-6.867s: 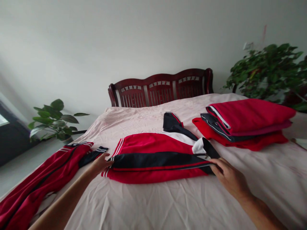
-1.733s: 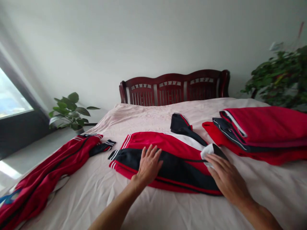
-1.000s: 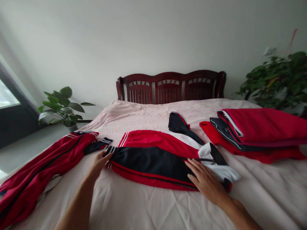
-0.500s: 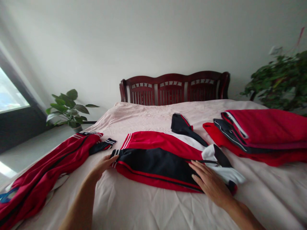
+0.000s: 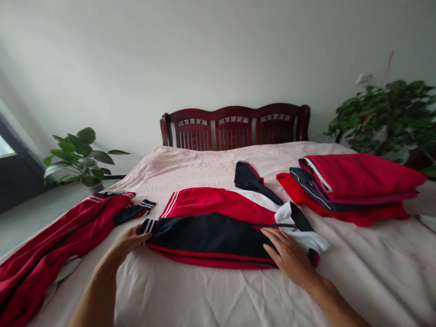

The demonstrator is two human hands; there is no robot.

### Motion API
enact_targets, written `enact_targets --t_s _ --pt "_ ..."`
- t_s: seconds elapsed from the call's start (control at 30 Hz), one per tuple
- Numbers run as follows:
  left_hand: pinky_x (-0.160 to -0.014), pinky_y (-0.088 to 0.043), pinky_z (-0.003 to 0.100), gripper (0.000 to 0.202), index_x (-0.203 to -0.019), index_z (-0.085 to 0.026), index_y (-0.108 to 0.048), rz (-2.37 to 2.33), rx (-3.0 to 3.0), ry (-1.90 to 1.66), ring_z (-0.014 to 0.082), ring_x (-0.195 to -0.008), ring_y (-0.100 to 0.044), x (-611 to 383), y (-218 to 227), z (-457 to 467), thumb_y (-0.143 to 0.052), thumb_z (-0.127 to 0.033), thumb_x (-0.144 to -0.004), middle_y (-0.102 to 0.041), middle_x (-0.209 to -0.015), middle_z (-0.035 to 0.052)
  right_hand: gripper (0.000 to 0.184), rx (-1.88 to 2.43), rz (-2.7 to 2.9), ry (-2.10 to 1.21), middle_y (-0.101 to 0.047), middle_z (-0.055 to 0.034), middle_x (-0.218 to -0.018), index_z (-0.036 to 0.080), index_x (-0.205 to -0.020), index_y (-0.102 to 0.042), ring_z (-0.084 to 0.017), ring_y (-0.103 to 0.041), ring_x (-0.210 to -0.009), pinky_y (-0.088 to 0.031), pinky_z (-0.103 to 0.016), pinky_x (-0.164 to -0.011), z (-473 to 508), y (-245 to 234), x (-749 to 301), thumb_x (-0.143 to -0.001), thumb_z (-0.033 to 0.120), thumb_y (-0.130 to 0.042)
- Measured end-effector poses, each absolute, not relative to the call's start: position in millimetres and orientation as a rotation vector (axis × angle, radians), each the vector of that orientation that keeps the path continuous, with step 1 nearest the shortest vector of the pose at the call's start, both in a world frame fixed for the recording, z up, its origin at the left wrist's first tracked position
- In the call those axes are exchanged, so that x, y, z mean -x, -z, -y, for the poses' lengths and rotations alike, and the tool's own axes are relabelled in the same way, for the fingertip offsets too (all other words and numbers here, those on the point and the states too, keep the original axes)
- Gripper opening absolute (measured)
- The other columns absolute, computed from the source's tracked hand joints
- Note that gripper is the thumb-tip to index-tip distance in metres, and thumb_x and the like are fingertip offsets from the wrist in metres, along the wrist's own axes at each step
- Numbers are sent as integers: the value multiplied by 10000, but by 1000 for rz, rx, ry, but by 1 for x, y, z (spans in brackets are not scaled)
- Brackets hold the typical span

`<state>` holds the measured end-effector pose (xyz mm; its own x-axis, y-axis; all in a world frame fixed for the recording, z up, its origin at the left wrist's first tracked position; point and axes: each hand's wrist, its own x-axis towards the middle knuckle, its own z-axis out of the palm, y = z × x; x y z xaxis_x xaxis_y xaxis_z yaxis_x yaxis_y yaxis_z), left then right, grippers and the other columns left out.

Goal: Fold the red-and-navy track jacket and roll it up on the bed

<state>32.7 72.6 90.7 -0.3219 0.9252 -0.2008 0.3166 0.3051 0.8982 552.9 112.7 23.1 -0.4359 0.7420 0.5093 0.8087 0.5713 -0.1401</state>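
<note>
Left hand [image 5: 129, 240]: fingers pressed together, right up against the striped cuff of the navy sleeve [image 5: 149, 225], and no pinch that I can make out.

Right hand [image 5: 289, 256]: open, fingers lightly spread, laid flat on that same sleeve beside the white collar [image 5: 284, 213].

Track jacket [image 5: 211, 236]: red and navy, flat in the middle of the pale pink bedsheet [image 5: 211, 295], right between the hands, that sleeve running straight across its front.

Left undone here: a second navy sleeve [image 5: 247, 177] sticks out past the collar toward the headboard, not yet folded in.

Done so far: a folded stack of red garments [image 5: 357, 172] sits squared up on the right of the bed, navy trim showing between its layers.

Left to do: a red garment [image 5: 57, 240] lies unfolded along the bed's left side, its striped cuff [image 5: 145, 208] just beside the track jacket.

Around the bed: a dark wooden headboard [image 5: 235, 129], a potted plant [image 5: 76, 156] to the left, a leafier potted plant [image 5: 381, 118] to the right.
</note>
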Motion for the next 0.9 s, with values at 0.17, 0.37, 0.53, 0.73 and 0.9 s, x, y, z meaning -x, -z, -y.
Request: enact_targets --t_s 0.17,0.37,0.53,0.73,0.9 --pt "-566 -482 279 554 -926 -145 -626 -1894 -1092 -1049 230 -680 -667 -27 -75 -73 -819 -382 -464 -674 -694 20 394 1221 2268 184 -685 -88 -1190 198 -1316 -586 -247 -627 -1091 -502 -437 -973 -109 -29 -552 -934 267 -521" --pt "-632 -570 356 630 -1206 -135 -591 -2198 -1305 -1026 270 -777 -707 -16 -56 -83 -688 -268 -598 -692 -846 67 395 1251 2244 165 -674 -77 -1017 200 -1243 -638 -224 -625 -961 -525 -394 -883 -104 -39 -548 -888 145 -476" --pt "-1082 -438 468 502 -1277 -226 -633 -2338 -1967 -970 309 -1320 -511 -50 -65 -99 -526 -215 -786 -576 -1379 117 425 1299 2259 189 -661 -72 -975 204 -1216 -658 -222 -622 -935 -519 -372 -859 -101 -42 -546 -846 109 -471" --pt "-1166 -301 532 461 -1402 -319 -546 -2203 -2548 -601 298 -1421 -399 -109 -49 -100 -467 -407 -957 -546 -1466 64 363 1366 2230 341 -717 -87 -1029 209 -1242 -646 -242 -674 -950 -525 -369 -824 -101 -38 -545 -920 266 -490" --pt "-1159 -272 552 507 -1457 -345 -470 -2176 -2681 -447 304 -1400 -432 -114 -33 -91 -487 -433 -957 -448 -1539 108 356 1464 2245 227 -771 -40 -899 241 -1124 -678 -209 -732 -783 -513 -315 -657 -97 -38 -548 -992 429 -406"
